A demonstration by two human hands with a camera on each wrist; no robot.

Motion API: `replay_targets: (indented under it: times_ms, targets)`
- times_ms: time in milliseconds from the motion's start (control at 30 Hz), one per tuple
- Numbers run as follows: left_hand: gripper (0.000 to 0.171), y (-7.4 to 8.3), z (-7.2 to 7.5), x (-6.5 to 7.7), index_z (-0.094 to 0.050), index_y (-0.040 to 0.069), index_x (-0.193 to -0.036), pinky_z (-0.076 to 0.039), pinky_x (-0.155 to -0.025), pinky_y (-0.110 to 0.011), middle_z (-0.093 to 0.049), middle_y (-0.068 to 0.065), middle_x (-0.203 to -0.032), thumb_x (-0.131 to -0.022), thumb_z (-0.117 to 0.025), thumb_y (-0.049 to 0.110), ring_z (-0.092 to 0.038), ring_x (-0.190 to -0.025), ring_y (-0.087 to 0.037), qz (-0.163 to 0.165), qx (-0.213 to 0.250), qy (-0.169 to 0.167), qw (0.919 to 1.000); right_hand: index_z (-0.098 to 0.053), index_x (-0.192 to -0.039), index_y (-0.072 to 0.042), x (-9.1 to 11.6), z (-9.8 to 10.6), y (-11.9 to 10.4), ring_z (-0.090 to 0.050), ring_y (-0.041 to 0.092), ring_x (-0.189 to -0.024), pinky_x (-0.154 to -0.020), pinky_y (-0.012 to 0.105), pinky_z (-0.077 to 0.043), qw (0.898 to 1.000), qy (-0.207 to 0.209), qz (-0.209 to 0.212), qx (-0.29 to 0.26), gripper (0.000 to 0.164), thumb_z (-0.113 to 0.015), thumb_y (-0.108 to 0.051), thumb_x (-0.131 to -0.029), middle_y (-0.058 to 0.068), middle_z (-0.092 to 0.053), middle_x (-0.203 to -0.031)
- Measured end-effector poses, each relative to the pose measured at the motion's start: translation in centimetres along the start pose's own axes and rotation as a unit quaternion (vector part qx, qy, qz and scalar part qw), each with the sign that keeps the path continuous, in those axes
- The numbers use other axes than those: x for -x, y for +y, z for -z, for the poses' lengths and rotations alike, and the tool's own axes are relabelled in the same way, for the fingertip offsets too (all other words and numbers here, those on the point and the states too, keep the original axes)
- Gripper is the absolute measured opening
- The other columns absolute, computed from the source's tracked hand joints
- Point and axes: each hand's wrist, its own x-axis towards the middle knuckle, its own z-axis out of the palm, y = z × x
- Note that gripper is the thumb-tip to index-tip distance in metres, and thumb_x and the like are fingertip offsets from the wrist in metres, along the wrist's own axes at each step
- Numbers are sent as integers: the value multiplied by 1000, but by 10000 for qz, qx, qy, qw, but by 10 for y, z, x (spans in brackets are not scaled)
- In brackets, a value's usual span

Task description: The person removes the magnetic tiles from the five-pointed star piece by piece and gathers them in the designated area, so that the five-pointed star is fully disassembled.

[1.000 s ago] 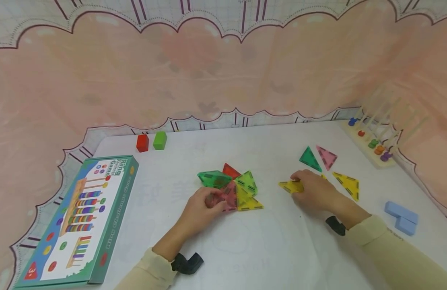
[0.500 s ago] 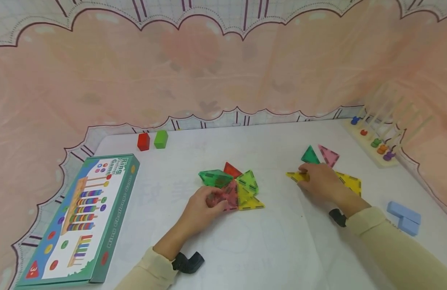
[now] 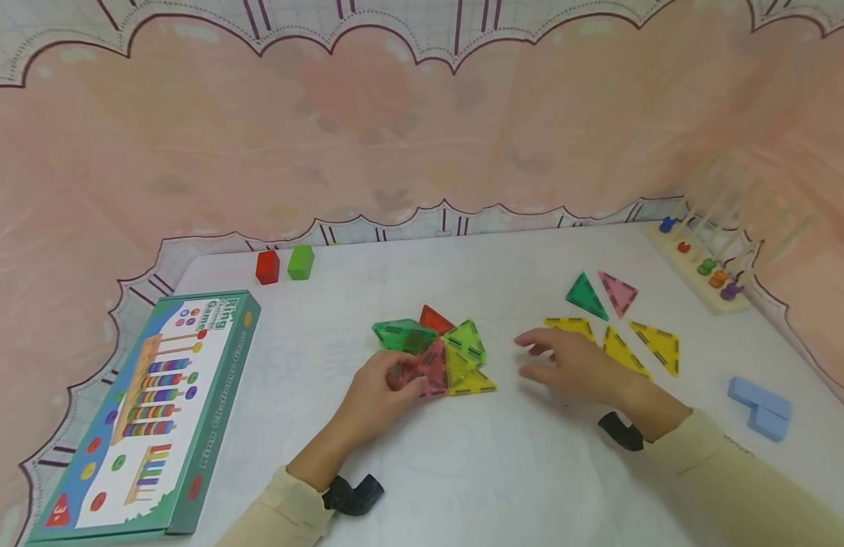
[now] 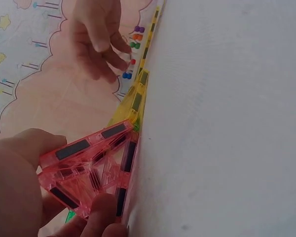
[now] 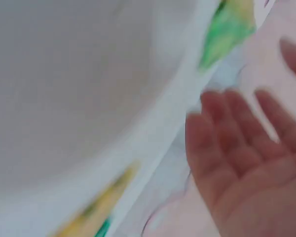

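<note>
My left hand (image 3: 377,391) grips pink translucent magnetic tiles (image 4: 93,139). In the left wrist view they stand folded together in a small triangular shape, between thumb and fingers. Joined around them in the head view are a green raised piece (image 3: 403,334), a red tile (image 3: 435,319), a light green tile (image 3: 466,340) and yellow tiles (image 3: 472,382). My right hand (image 3: 579,368) is off to the right with spread fingers, holding nothing. A yellow triangle tile (image 3: 569,326) lies just behind it, partly hidden by the hand, and another yellow tile (image 3: 625,354) is beside it.
Farther right lie a third yellow triangle (image 3: 661,348), a green triangle (image 3: 586,296), a pink triangle (image 3: 618,293) and light blue blocks (image 3: 760,408). A pegged board (image 3: 715,296) stands at back right. Red (image 3: 267,267) and green blocks (image 3: 301,263) sit behind a game box (image 3: 148,418) at left.
My right hand has set the yellow triangle down near the other loose tiles, let go of it and moved left, fingers spreading. My left hand keeps its place on the pink tiles.
</note>
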Motion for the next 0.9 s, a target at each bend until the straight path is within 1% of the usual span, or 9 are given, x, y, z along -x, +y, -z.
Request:
replay_targets:
  times_ms: [100,167,233,300,433,500,633,733,900]
  targets:
    - [29,-1,0,0,-59,20,-106,-41,-61,-30,-49,4,-91,-79,-66,29,-47,-71,-12,-11,22,30,10000,-53,-122,-16,-2,-16,-22,-51,12,-99,-81,31,-44,9955,-734,429,-426,47,-62,-39,-82,-5,-56,-113]
    - [30,-2,0,0,-60,19,-106,-41,-61,-29,-49,4,-91,-79,-66,29,-47,-71,-12,-56,36,40,10000,-53,-121,-16,-6,-26,-32,-51,11,-99,-82,29,-43,9896,-1163,521,-664,47,-62,-40,-82,-7,-55,-113]
    - [30,-3,0,0,-60,19,-106,-40,-61,-29,-49,4,-90,-79,-66,29,-47,-71,-11,-107,29,46,9999,-53,-120,-15,-9,-33,-40,-52,10,-97,-82,29,-43,9867,-1366,517,-719,46,-62,-40,-82,-7,-55,-111]
    - [30,-4,-1,0,-60,19,-106,-40,-61,-29,-49,4,-91,-79,-66,30,-47,-71,-11,-113,38,47,9999,-54,-119,-15,-13,-37,-45,-51,10,-96,-81,29,-43,9884,-1279,452,-678,44,-63,-37,-82,-7,-55,-110]
    - [32,-5,-2,0,-59,19,-107,-40,-62,-29,-50,4,-93,-79,-66,32,-47,-74,-12,-81,27,23,10000,-55,-116,-17,-16,-40,-48,-49,12,-98,-83,31,-42,9973,-646,147,-311,40,-65,-33,-81,-7,-52,-110]
    - [33,-5,-3,0,-59,19,-108,-40,-63,-30,-50,4,-94,-79,-67,33,-46,-76,-12,-45,17,9,10000,-55,-116,-17,-16,-40,-47,-48,13,-98,-84,33,-41,9985,-501,22,-228,40,-66,-32,-81,-6,-51,-111]
    - [33,-4,-2,0,-60,19,-108,-40,-63,-30,-49,4,-92,-79,-67,33,-46,-76,-13,-57,-7,19,10000,-54,-109,-14,-17,-40,-46,-48,14,-94,-79,31,-43,9975,-569,28,-418,35,-67,-29,-80,-4,-52,-104]
    - [33,-3,-1,0,-60,19,-108,-40,-62,-30,-49,3,-90,-79,-67,32,-46,-74,-13,-88,-10,48,9999,-53,-105,-16,-21,-41,-47,-48,13,-88,-74,28,-43,9963,-621,56,-593,31,-67,-28,-80,-5,-52,-97]
    - [33,-3,0,0,-59,19,-108,-40,-61,-30,-49,4,-91,-79,-67,32,-46,-73,-12,-117,-40,54,9999,-55,-108,-19,-28,-44,-49,-49,13,-81,-69,29,-43,9930,-903,-127,-747,30,-65,-27,-81,-7,-54,-95]
